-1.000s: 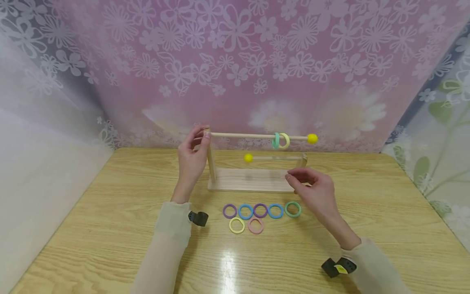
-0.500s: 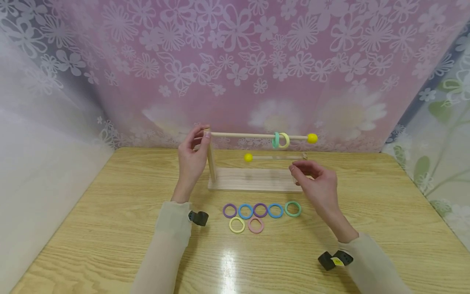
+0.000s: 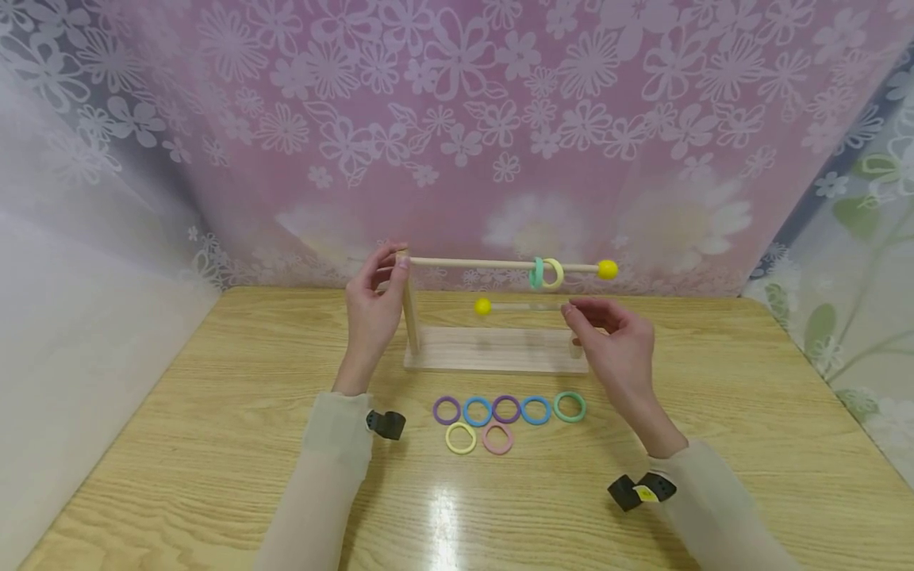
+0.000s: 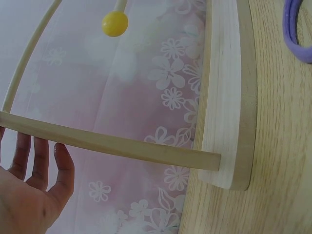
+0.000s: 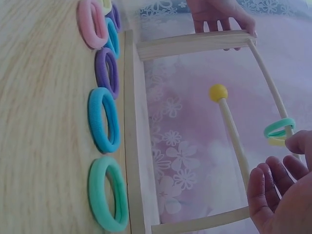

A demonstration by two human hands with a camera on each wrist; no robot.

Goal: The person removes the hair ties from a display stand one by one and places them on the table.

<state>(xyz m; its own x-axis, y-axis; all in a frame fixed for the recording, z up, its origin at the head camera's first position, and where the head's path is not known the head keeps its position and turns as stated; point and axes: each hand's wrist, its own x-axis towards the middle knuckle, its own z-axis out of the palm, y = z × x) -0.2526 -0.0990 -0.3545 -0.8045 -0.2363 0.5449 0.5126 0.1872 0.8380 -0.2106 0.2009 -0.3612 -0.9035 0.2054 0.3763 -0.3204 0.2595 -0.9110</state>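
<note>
A wooden stand (image 3: 500, 361) has a left post, a shorter right post and two rods tipped with yellow balls. My left hand (image 3: 374, 297) holds the top of the left post (image 4: 112, 144), thumb in front and fingers behind. On the upper rod (image 3: 471, 262) hang a green hair tie (image 3: 536, 273) and a yellow hair tie (image 3: 556, 274). My right hand (image 3: 617, 345) hovers by the right post, its fingers loosely bent with nothing visible between them. It hides that post's top and the lower rod's end; contact there is unclear.
Several hair ties lie before the stand: purple (image 3: 447, 410) and blue (image 3: 478, 411) among the back row, with a green one (image 3: 570, 407) at its right end. A yellow tie (image 3: 460, 438) and a pink tie (image 3: 497, 438) lie nearer. A flowered curtain (image 3: 457, 159) hangs behind the table.
My right hand has risen from beside the stand's base to the height of the lower rod, now covering the right post's top. My left hand and the hair ties have stayed put.
</note>
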